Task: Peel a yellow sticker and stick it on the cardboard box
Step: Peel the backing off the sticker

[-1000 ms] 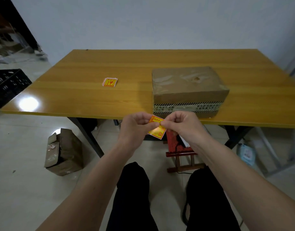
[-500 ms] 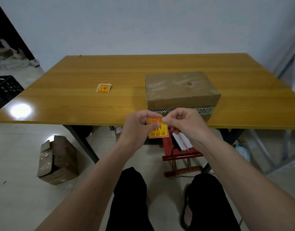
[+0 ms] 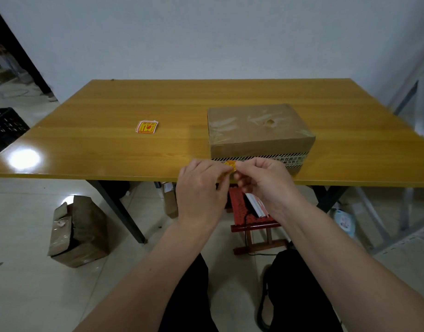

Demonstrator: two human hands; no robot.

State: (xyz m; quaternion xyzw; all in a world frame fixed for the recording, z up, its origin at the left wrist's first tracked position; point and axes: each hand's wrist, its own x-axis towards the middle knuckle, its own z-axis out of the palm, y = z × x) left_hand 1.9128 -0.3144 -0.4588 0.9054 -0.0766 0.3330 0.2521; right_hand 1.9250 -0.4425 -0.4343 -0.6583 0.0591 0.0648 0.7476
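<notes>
Both hands raised since 0.5 s ago, now at table (image 3: 86,149) edge just in front of box (image 3: 259,130). Left hand (image 3: 201,190) & right hand (image 3: 263,180) pinching yellow sticker (image 3: 229,164), mostly hidden. Risks: sticker folding onto itself, tearing, backing only half off w/ tight pinch.

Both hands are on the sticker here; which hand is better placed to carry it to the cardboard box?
Likely the right hand. It pinches the yellow sticker and sits directly before the cardboard box; the left hand is farther left of it.
</notes>
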